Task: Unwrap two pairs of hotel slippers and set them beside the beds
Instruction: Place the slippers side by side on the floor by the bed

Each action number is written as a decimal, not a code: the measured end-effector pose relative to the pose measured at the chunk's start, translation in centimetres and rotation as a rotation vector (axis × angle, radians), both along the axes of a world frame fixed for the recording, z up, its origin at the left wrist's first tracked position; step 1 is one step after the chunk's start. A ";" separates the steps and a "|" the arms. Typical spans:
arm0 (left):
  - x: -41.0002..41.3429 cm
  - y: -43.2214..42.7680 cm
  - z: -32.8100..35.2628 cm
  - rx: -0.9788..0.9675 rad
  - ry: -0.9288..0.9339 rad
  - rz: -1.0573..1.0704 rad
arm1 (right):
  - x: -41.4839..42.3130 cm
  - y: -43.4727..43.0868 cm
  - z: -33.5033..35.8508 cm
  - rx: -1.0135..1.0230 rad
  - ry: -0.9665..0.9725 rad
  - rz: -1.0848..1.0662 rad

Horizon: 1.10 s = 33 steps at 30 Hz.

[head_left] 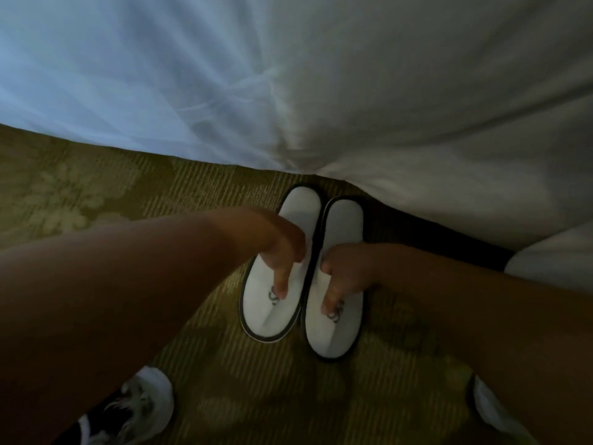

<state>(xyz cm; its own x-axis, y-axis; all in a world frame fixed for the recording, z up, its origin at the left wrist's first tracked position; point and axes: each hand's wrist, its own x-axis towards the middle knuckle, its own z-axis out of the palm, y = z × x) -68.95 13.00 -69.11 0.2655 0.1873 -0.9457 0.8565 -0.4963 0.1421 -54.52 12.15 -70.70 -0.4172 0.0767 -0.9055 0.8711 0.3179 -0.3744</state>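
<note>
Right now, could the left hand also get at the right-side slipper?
Probably yes. The left hand is on the left slipper, which lies against the right slipper. The right hand covers its middle, but both ends are bare.

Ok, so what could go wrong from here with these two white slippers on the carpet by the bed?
1. The left white dark-trimmed slipper sits farther toward the hanging white bed cover than the right white dark-trimmed slipper. If the left hand and right hand lift off now, the pair may stay uneven.
2. That cover ends right by the heels and could hide them.
3. The white laced sneaker stands close, so standing up could nudge the pair.
</note>
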 end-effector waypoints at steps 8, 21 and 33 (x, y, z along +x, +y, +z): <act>-0.2 -0.1 -1.0 0.044 0.016 0.004 | -0.1 1.7 -1.3 -0.070 -0.010 0.012; 0.1 -0.2 -1.2 0.030 0.035 -0.021 | -0.4 1.6 -3.5 -0.059 -0.079 -0.062; -1.6 -0.1 4.1 0.040 -0.083 0.352 | -0.1 1.3 -0.2 0.157 -0.022 -0.519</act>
<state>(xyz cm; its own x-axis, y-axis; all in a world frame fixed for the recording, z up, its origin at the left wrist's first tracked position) -70.57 12.85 -65.01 0.2538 0.3177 -0.9136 0.9622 -0.1797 0.2048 -54.61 13.45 -70.88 -0.2692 0.4027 -0.8749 0.9357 -0.1059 -0.3366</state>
